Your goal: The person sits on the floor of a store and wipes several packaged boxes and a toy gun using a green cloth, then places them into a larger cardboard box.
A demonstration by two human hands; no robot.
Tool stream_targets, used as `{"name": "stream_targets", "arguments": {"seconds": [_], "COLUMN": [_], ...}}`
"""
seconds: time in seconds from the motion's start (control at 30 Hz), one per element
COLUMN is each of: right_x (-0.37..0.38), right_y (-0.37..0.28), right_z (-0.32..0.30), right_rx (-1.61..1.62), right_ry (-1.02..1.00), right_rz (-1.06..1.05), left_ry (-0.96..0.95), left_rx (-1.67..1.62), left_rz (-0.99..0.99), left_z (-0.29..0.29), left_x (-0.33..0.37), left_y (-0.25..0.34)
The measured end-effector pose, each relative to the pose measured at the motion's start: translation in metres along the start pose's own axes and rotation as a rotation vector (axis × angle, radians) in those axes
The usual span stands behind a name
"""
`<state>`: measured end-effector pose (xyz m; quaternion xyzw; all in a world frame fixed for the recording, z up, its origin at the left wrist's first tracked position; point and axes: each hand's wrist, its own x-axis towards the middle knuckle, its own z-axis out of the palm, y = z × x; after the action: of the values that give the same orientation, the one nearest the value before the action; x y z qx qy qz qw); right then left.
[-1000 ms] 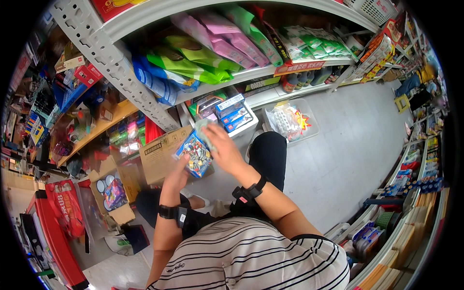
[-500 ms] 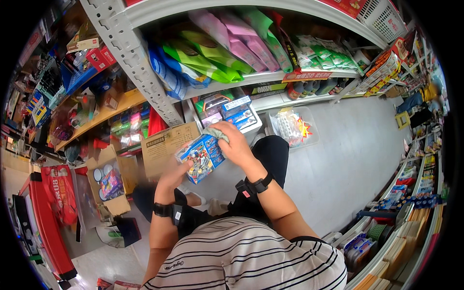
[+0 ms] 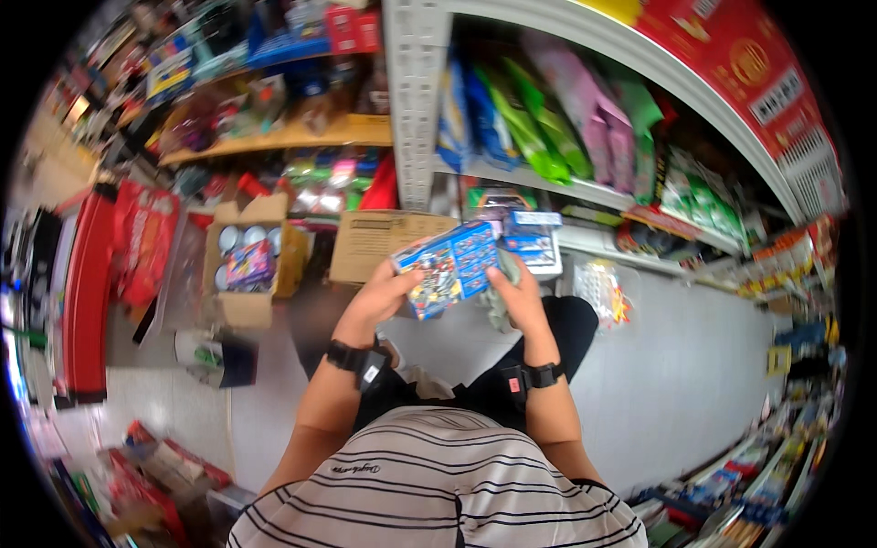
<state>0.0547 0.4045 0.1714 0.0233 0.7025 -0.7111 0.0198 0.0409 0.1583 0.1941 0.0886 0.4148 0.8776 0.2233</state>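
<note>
A blue toy box (image 3: 448,267) with colourful robot-like pictures is held up in front of me, slightly tilted. My left hand (image 3: 382,294) grips its left end, thumb over the printed face. At the right end, my right hand (image 3: 519,300) has its thumb on the face and fingers behind. A grey-green cloth (image 3: 499,309) is bunched in that same hand and hangs below the box. Just beyond, similar blue boxes (image 3: 530,247) sit in a white container (image 3: 548,268). A closed cardboard carton (image 3: 365,245) stands behind my left hand.
An open carton (image 3: 245,309) with round-topped items and a purple package stands to the left. Shelving with a white upright (image 3: 416,110) rises ahead, carrying bagged goods (image 3: 521,114). A clear tub (image 3: 603,292) of packets lies on the floor (image 3: 681,365) at right.
The view has swung left, so the shelves sit farther right. The box now shows more of its face. My right hand and the cloth have moved from its top edge to its right end.
</note>
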Motion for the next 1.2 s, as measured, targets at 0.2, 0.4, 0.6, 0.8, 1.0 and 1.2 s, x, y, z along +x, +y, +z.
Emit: {"name": "stream_targets", "arguments": {"seconds": [0.2, 0.4, 0.6, 0.8, 1.0, 1.2], "right_x": [-0.009, -0.008, -0.006, -0.005, -0.011, -0.004], "right_y": [-0.013, 0.003, 0.019, 0.036, 0.040, 0.070], "right_z": [0.016, 0.021, 0.021, 0.019, 0.015, 0.002], "right_rx": [-0.298, -0.360, -0.358, -0.355, -0.416, -0.474], "right_ry": [-0.182, -0.187, -0.191, -0.177, -0.121, -0.098], "right_rz": [0.098, 0.090, 0.102, 0.125, 0.111, 0.111], "left_ry": [0.261, 0.984, 1.113, 1.428, 1.457, 1.258], "left_rx": [-0.312, -0.499, -0.254, -0.135, -0.188, 0.280], "left_rz": [0.304, 0.620, 0.648, 0.617, 0.483, 0.332], "left_z": [-0.044, -0.147, -0.232, -0.253, -0.317, -0.374], "left_x": [-0.017, -0.064, -0.106, -0.097, -0.088, -0.093], "left_y": [0.021, 0.043, 0.040, 0.060, 0.052, 0.023]}}
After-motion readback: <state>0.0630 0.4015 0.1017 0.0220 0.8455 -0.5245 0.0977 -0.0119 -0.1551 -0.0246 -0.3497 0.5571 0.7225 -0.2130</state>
